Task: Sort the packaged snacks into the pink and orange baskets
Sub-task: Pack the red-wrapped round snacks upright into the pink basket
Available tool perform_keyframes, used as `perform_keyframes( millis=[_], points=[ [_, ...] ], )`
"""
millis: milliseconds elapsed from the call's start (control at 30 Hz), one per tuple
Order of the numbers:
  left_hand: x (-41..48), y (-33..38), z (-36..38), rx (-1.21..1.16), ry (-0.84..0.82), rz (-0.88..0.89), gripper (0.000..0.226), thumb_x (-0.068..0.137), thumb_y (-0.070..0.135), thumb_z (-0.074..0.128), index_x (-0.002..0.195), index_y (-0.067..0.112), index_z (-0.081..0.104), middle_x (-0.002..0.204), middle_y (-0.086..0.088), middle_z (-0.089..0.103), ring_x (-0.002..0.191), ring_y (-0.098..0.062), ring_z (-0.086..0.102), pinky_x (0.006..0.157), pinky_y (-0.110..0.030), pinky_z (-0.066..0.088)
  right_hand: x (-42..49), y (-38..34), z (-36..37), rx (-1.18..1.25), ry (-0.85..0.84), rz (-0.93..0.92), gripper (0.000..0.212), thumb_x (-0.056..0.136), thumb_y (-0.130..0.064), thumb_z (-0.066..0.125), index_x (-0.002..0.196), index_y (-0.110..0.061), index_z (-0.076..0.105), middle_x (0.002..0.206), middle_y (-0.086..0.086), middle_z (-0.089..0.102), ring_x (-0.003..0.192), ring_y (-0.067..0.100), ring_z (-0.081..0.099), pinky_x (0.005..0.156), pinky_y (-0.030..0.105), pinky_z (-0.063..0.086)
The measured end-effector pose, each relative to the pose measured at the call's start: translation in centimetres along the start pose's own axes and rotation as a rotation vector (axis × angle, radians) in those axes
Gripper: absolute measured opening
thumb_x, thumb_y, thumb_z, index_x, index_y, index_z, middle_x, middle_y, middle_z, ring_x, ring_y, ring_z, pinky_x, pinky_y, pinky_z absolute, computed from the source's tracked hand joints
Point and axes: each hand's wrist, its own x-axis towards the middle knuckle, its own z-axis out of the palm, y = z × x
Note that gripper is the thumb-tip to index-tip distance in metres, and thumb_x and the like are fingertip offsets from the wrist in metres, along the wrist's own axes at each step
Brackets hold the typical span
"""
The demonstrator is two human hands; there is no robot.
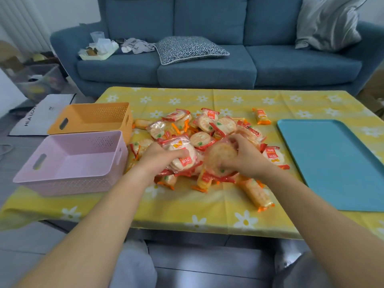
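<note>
On the head feed I count two baskets side by side at the table's left: the orange basket [91, 118] behind, the pink basket [68, 163] in front. One heap of snack packets [204, 129] lies mid-table, too tangled for me to count. The left hand [160, 156] curls around a red-labelled round packet [184, 157]. The right hand [247, 156] clutches a blurred round packet [220, 157]. One blue tray [336, 163] lies right.

— Where are the arms?
— Both bare forearms reach forward, converging.
— And the hands?
— The left hand [159, 157] grips a red-labelled packet [184, 157]; the right hand [244, 156] curls its fingers round a round cracker packet [220, 156].
</note>
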Motion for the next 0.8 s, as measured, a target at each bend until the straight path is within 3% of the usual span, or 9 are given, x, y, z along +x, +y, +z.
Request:
perform_keyframes(
  millis=[167, 267, 333, 400, 467, 533, 633, 700, 800],
  points=[
    [-1.6, 0.9, -1.4, -0.424, 0.015, -0.035, 0.031, 0.077, 0.020, 0.086, 0.104, 0.009, 0.077, 0.096, -0.012, 0.079, 0.085, -0.026, 0.075, 0.075, -0.033, 0.058, 1.6, -3.3, 4.0, 0.739, 0.075, 0.240, 0.050, 0.069, -0.021, 0.080, 0.114, -0.013, 0.061, 0.109, 0.013, 0.073, 0.100, 0.032, 0.071, 0.092, 0.050, 0.057],
    [-2.1, 0.8, -3.6, -0.438, 0.163, 0.110, 0.046, 0.072, 0.027, 0.089, 0.113, 0.015, 0.072, 0.100, -0.005, 0.079, 0.092, -0.024, 0.076, 0.074, -0.032, 0.059, 2.8, -7.3, 7.1, 0.860, 0.079, 0.276, 0.071, 0.060, -0.032, 0.072, 0.128, -0.015, 0.057, 0.123, 0.012, 0.065, 0.111, 0.034, 0.063, 0.100, 0.054, 0.050],
    [-2.4, 0.4, -6.3, -0.397, 0.342, 0.221, 0.059, 0.064, 0.034, 0.093, 0.115, 0.023, 0.066, 0.106, 0.001, 0.077, 0.098, -0.016, 0.075, 0.081, -0.034, 0.059, 3.8, -10.6, 9.1, 0.879, 0.076, 0.242, 0.059, 0.065, -0.030, 0.063, 0.122, -0.014, 0.058, 0.114, 0.011, 0.064, 0.103, 0.032, 0.062, 0.094, 0.049, 0.050],
    [-3.2, 0.1, -9.5, -0.320, 0.490, 0.276, 0.054, 0.070, 0.024, 0.092, 0.113, 0.024, 0.061, 0.102, 0.008, 0.074, 0.090, 0.002, 0.071, 0.073, -0.018, 0.056, 4.6, -13.9, 11.5, 0.876, 0.042, 0.171, 0.047, 0.067, -0.026, 0.060, 0.113, -0.015, 0.057, 0.104, 0.011, 0.062, 0.094, 0.029, 0.061, 0.087, 0.045, 0.051],
    [-3.7, -0.9, -12.9, -0.242, 0.649, 0.285, 0.055, 0.074, 0.019, 0.089, 0.118, 0.023, 0.057, 0.100, 0.018, 0.067, 0.083, 0.010, 0.067, 0.070, -0.011, 0.051, 5.4, -16.7, 14.5, 0.775, -0.006, 0.066, 0.030, 0.076, -0.024, 0.060, 0.104, -0.018, 0.054, 0.102, 0.008, 0.063, 0.094, 0.026, 0.062, 0.086, 0.042, 0.052],
    [-3.6, -2.9, -16.1, -0.152, 0.750, 0.196, 0.060, 0.066, 0.033, 0.091, 0.115, 0.029, 0.057, 0.100, 0.020, 0.067, 0.092, -0.002, 0.068, 0.084, -0.028, 0.056, 6.2, -18.7, 17.3, 0.647, -0.061, -0.003, 0.021, 0.084, -0.020, 0.061, 0.105, -0.017, 0.057, 0.104, 0.006, 0.066, 0.096, 0.023, 0.065, 0.086, 0.038, 0.054],
    [-3.1, -5.8, -19.6, -0.004, 0.616, 0.048, 0.070, 0.050, 0.061, 0.089, 0.108, 0.031, 0.065, 0.109, 0.012, 0.073, 0.105, -0.015, 0.070, 0.097, -0.047, 0.055, 7.1, -19.9, 20.1, 0.454, -0.133, -0.115, 0.017, 0.091, -0.019, 0.059, 0.105, -0.012, 0.068, 0.093, 0.002, 0.069, 0.092, 0.020, 0.062, 0.079, 0.029, 0.047],
    [-3.3, -6.6, -20.5, 0.112, 0.546, -0.011, 0.073, 0.067, 0.066, 0.082, 0.123, 0.022, 0.068, 0.126, 0.005, 0.069, 0.120, -0.019, 0.064, 0.105, -0.039, 0.047, 7.0, -19.6, 21.1, 0.216, -0.112, -0.212, 0.023, 0.093, -0.019, 0.054, 0.104, -0.012, 0.072, 0.097, 0.004, 0.071, 0.096, 0.023, 0.062, 0.078, 0.028, 0.044],
    [-2.5, -8.2, -22.6, 0.282, 0.703, -0.062, 0.054, 0.089, 0.054, 0.065, 0.127, 0.017, 0.068, 0.129, -0.009, 0.067, 0.123, -0.032, 0.058, 0.104, -0.044, 0.045, 6.5, -18.6, 22.2, -0.276, -0.103, -0.382, 0.031, 0.091, -0.026, 0.048, 0.111, -0.020, 0.071, 0.116, 0.008, 0.071, 0.112, 0.032, 0.062, 0.089, 0.037, 0.049]
  ],
)
